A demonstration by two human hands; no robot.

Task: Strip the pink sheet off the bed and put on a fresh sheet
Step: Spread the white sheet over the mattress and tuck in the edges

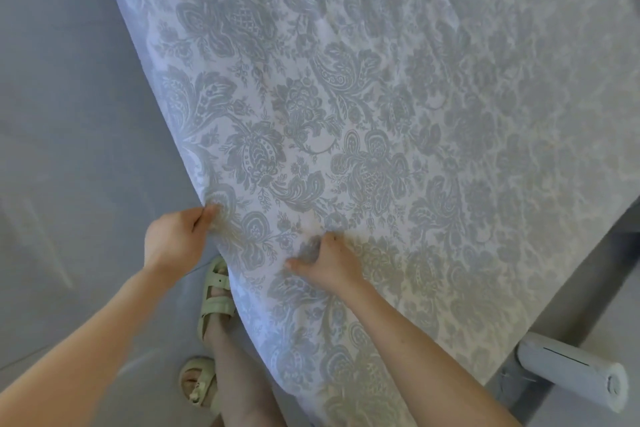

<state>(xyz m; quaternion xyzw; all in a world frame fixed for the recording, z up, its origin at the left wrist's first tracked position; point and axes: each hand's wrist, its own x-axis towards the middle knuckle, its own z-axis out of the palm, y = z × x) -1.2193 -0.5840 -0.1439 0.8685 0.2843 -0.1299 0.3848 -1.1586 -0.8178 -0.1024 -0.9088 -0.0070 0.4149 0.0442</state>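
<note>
Head view, steeply down, close over bed [381,107]

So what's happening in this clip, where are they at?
A person stands at the side of a bed, working a floral sheet that covers most of the view. The left hand pinches the sheet's edge where it hangs toward the floor, and the right hand grips a bunch of the fabric on top. No pink sheet is in view. The person's sandals show below, partly under the hanging cloth.
</note>
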